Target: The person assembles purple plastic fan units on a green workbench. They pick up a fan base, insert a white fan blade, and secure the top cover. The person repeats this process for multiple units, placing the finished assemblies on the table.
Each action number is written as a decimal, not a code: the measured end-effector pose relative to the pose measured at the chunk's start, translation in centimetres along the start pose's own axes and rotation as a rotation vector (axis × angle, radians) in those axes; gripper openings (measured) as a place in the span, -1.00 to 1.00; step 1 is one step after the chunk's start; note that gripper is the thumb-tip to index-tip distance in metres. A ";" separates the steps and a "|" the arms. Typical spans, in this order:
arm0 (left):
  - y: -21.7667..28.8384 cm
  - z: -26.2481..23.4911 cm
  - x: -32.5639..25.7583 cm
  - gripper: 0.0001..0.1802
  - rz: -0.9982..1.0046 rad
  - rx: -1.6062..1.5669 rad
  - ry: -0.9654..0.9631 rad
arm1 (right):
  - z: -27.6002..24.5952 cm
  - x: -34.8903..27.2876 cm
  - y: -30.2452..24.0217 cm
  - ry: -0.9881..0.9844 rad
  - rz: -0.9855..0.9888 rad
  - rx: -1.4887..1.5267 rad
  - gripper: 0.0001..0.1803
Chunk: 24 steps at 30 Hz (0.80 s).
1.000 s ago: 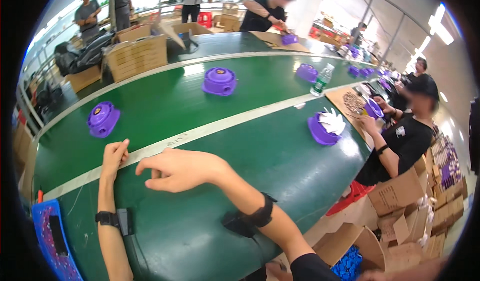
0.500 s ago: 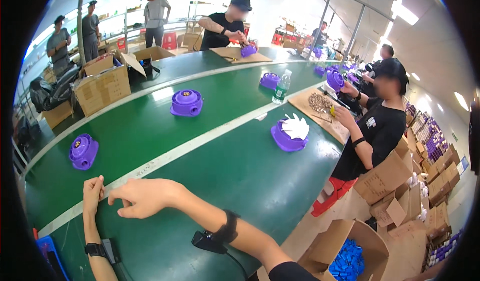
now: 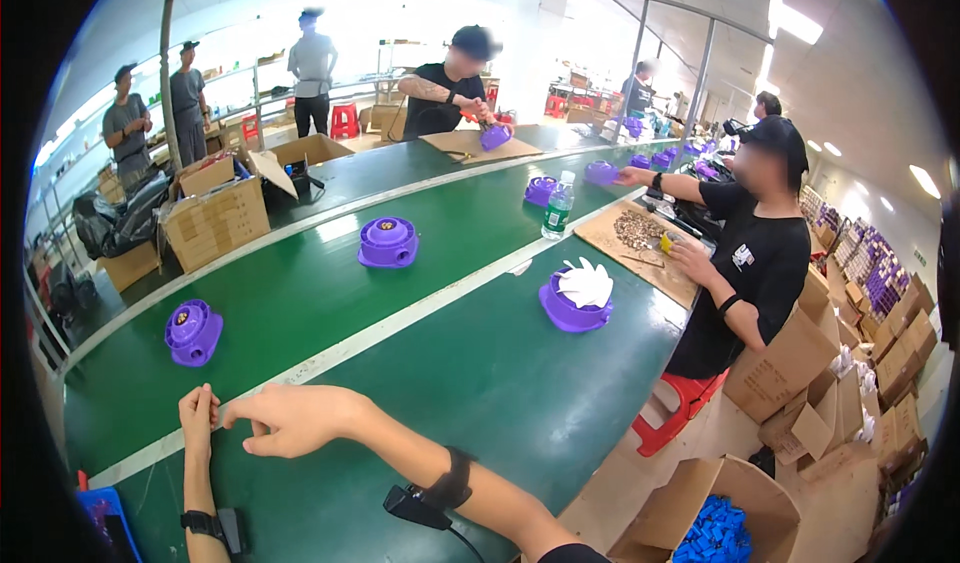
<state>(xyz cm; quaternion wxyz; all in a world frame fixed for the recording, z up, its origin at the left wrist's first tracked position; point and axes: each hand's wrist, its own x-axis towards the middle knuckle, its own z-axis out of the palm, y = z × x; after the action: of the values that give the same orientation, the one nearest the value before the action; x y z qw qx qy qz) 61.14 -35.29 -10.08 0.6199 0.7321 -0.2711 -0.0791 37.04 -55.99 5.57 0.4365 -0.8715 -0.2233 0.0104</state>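
Observation:
My left hand [image 3: 200, 410] is curled closed at the pale strip along the near edge of the green belt, with nothing visible in it. Just right of it, my right hand [image 3: 297, 418] hovers palm down, fingers loosely bent and thumb apart, holding nothing. The closest thing to both hands is a round purple plastic housing [image 3: 193, 333] beyond them on the belt. Another purple housing [image 3: 388, 243] sits farther along. On the green table to the right stands a purple housing [image 3: 572, 310] topped by a white fan wheel [image 3: 586, 284].
A water bottle [image 3: 558, 206] stands by the strip. At right, a co-worker [image 3: 760, 233] sits by a cardboard sheet [image 3: 665, 285] with small metal parts. Blue pieces [image 3: 714, 533] fill a carton [image 3: 668, 508] below. A blue bin [image 3: 115, 523] lies lower left.
The view has tilted, shifting the scene down. The co-worker at right has reached out and brought a purple housing over the belt. My hands keep nearly the same pose.

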 end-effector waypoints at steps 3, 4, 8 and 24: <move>0.9 0.0 -1.5 -0.56 -0.049 -0.120 0.017 | -0.4 0.0 -0.1 0.031 -0.067 -0.002 -0.57; 2.7 0.7 -3.3 -0.56 -0.086 -0.186 -0.014 | -0.6 -0.2 -0.1 0.030 -0.044 -0.004 -0.57; 4.9 0.3 -10.3 -0.56 -0.189 -0.266 -0.168 | -0.9 -0.4 -0.1 0.037 -0.006 -0.015 -0.57; 4.2 -0.4 -12.5 -0.57 -0.209 -0.203 -0.242 | -0.3 0.2 0.8 0.010 0.044 -0.051 -0.59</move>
<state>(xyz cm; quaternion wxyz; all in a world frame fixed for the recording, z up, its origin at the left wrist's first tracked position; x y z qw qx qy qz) 49.59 -29.12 -8.72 0.6418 0.6751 -0.2567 -0.2578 37.59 -56.51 5.18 0.4151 -0.8870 -0.2020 0.0099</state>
